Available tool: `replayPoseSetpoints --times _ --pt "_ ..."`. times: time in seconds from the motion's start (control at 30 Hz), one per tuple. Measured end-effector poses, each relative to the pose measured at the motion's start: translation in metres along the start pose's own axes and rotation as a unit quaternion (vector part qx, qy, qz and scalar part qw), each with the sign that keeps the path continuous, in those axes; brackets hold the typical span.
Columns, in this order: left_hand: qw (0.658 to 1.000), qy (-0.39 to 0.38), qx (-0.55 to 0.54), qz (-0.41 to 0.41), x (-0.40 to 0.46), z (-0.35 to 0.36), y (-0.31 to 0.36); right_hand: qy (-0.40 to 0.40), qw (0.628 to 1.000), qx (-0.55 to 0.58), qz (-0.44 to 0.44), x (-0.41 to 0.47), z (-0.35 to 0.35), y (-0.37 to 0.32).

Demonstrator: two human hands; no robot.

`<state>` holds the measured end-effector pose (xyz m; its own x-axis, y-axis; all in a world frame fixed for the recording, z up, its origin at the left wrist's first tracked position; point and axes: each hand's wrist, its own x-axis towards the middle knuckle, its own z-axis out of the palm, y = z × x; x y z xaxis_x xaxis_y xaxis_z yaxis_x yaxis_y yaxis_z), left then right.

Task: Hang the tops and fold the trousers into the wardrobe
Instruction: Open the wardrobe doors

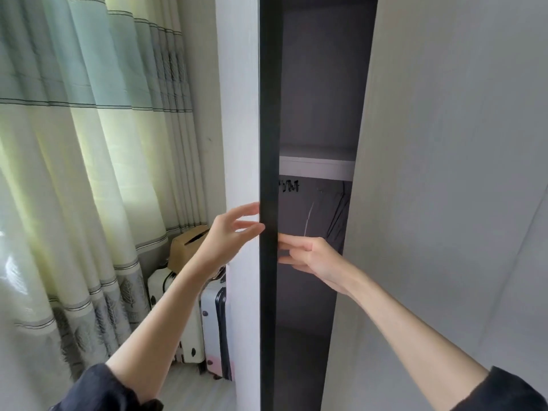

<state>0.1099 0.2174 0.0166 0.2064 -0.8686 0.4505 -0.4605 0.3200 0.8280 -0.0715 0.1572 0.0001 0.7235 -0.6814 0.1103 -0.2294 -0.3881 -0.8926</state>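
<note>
The wardrobe stands right in front of me. Its left door (pixel 240 129) is swung out edge-on, showing a dark edge strip (pixel 269 114). My left hand (pixel 228 235) is spread, its fingertips touching the outer side of that edge. My right hand (pixel 311 255) reaches from inside the gap, fingers straight and running behind the dark edge. The right door (pixel 444 173) is pale grey and partly open. Between the doors I see a white shelf (pixel 317 167) and, under it, dark hangers (pixel 289 185) and a grey garment (pixel 332 209) hanging in shadow.
Pale green curtains (pixel 89 143) cover the left side. On the floor by the wardrobe stand a white suitcase (pixel 215 321) and a cream suitcase (pixel 160 286) with a cardboard box (pixel 185 247) on top.
</note>
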Motion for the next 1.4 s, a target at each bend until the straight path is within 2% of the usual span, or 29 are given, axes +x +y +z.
replayPoseSetpoints --times 0.17,0.37,0.43,0.5,0.57,0.63,0.7,0.8,0.93,1.1,1.27,1.4 --pt "0.995 -0.005 -0.094 -0.035 -0.029 -0.055 -0.011 -0.054 0.996 0.065 0.011 0.011 0.051 -0.02" --pt "0.981 0.12 -0.143 -0.047 -0.064 -0.116 -0.029 -0.09 0.995 0.036 0.005 0.041 0.12 -0.049" --pt "0.979 0.159 -0.12 -0.031 -0.072 -0.127 -0.032 -0.074 0.997 -0.012 -0.004 0.05 0.139 -0.052" --pt "0.977 0.207 -0.041 -0.006 -0.082 -0.137 -0.034 -0.061 0.997 -0.039 -0.01 0.059 0.151 -0.054" --pt "0.961 0.274 0.033 0.028 -0.091 -0.142 -0.036 -0.047 0.998 -0.04 -0.009 0.065 0.156 -0.052" --pt "0.952 0.294 0.065 0.063 -0.097 -0.141 -0.04 -0.021 0.998 -0.05 -0.007 0.069 0.154 -0.048" --pt "0.96 0.258 0.078 0.08 -0.096 -0.132 -0.042 0.015 0.996 -0.092 -0.012 0.069 0.146 -0.04" --pt "0.98 0.174 0.074 0.06 -0.081 -0.105 -0.049 0.081 0.983 -0.162 -0.005 0.064 0.121 -0.021" --pt "0.995 0.067 0.07 -0.011 -0.05 -0.052 -0.062 0.132 0.964 -0.225 0.052 0.045 0.068 0.012" --pt "0.997 -0.051 0.042 -0.045 0.008 0.03 -0.071 0.19 0.922 -0.317 0.116 0.025 -0.02 0.054" --pt "0.991 -0.127 0.027 -0.029 0.083 0.116 -0.062 0.24 0.869 -0.409 0.14 0.03 -0.11 0.086" --pt "0.99 -0.144 -0.006 -0.009 0.146 0.173 -0.039 0.268 0.8 -0.518 0.143 0.043 -0.17 0.105"
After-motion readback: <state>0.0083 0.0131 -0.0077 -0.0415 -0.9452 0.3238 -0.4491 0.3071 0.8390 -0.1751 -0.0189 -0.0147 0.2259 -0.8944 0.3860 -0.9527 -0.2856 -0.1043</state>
